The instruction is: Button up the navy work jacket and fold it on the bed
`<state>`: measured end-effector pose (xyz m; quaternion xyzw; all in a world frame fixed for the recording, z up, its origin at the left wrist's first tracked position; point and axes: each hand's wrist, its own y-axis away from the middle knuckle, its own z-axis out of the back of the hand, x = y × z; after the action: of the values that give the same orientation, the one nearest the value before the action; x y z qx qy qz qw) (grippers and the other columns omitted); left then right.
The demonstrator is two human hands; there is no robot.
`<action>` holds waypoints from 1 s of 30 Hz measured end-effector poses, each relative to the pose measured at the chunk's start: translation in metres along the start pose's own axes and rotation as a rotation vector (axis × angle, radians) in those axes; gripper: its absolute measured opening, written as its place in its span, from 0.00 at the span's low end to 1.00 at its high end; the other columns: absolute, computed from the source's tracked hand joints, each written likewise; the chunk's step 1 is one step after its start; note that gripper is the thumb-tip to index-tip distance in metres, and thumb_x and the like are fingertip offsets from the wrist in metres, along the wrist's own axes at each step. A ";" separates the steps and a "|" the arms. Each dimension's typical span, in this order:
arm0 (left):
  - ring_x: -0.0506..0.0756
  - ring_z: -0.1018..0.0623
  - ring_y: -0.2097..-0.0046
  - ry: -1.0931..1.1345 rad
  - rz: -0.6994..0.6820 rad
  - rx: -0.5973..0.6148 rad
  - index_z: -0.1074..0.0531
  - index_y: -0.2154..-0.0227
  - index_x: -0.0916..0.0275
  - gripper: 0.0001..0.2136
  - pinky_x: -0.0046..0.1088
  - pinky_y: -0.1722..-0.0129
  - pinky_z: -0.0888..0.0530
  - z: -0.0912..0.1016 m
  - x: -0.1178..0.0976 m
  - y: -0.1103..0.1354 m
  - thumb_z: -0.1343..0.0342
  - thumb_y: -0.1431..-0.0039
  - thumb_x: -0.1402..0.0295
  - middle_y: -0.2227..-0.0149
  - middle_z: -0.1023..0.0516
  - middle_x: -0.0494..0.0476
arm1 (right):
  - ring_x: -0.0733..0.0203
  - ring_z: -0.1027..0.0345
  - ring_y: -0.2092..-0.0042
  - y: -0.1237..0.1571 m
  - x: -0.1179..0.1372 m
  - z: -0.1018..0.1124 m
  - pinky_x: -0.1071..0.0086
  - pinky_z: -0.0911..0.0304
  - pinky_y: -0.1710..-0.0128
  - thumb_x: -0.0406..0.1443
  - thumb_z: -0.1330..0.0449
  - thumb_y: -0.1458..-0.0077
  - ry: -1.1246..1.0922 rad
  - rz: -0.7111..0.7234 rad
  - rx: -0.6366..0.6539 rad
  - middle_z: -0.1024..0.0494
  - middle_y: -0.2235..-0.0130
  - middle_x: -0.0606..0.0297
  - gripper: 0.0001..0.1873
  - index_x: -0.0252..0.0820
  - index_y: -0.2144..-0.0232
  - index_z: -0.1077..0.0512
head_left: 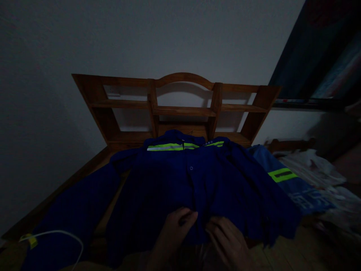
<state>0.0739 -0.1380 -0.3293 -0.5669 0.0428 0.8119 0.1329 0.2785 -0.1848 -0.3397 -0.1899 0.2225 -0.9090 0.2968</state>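
Note:
A dark blue work jacket [166, 177] with yellow-green and silver reflective bands lies spread out with its front up and its collar at the far end. One round fastener shows high on its front strip. At the lower part of that strip, my left hand [178, 226] is closed, its thumb and forefinger on the cloth at the left side. Across the strip, my right hand [225, 238] has its fingers curled together on the jacket. What lies between the fingertips is dark and partly hidden.
The jacket rests on a wooden desk, with a wooden shelf unit [184, 111] behind it against the wall. A white cord [60, 232] lies over the left sleeve. Lighter blue clothing [282, 180] with a reflective band and white plastic [313, 165] are at the right.

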 end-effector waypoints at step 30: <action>0.57 0.29 0.56 -0.195 -0.085 -0.133 0.25 0.68 0.55 0.06 0.34 0.54 0.34 -0.033 -0.002 0.013 0.47 0.44 0.69 0.61 0.28 0.55 | 0.58 0.30 0.59 -0.014 -0.001 0.008 0.70 0.34 0.59 0.40 0.45 0.42 -0.567 -0.582 -0.289 0.26 0.62 0.59 0.11 0.43 0.62 0.25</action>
<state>0.1015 -0.1582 -0.3403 -0.4943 -0.0481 0.8578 0.1327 0.2765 -0.1764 -0.3264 -0.5266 0.1944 -0.8262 0.0479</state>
